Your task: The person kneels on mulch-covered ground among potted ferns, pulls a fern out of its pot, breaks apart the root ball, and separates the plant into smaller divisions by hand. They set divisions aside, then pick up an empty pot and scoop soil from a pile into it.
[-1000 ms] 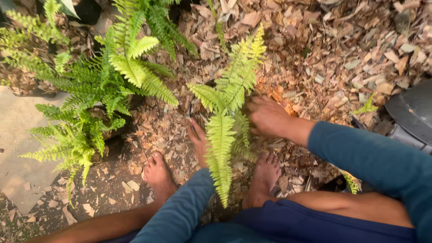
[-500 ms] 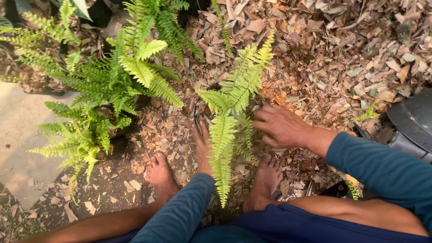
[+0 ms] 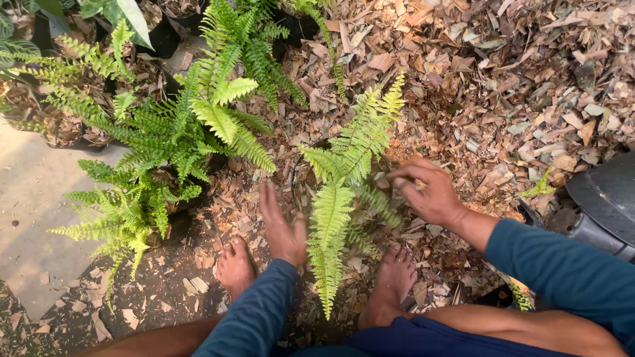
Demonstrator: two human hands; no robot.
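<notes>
Both hands have spread apart since a moment ago, now flanking the small fern (image 3: 344,192).

Left hand (image 3: 283,228) lies flat and open, fingers straight, just left of the fronds. Right hand (image 3: 426,192) is loosely curled, fingertips at the fern's base, gripping nothing I can make out. The fern sits in leaf mulch (image 3: 503,86) between both bare feet (image 3: 393,281), bigger ferns (image 3: 172,125) off left.

Single head cam, no second view, so no overlap. Looks steeply down and slightly forward from the squatting person's head. Close range: left hand (image 3: 283,228), right hand (image 3: 426,193) and small fern (image 3: 344,192) sit mid-frame, bare feet at bottom edge, mulch-covered ground (image 3: 503,86) fills the top.
</notes>
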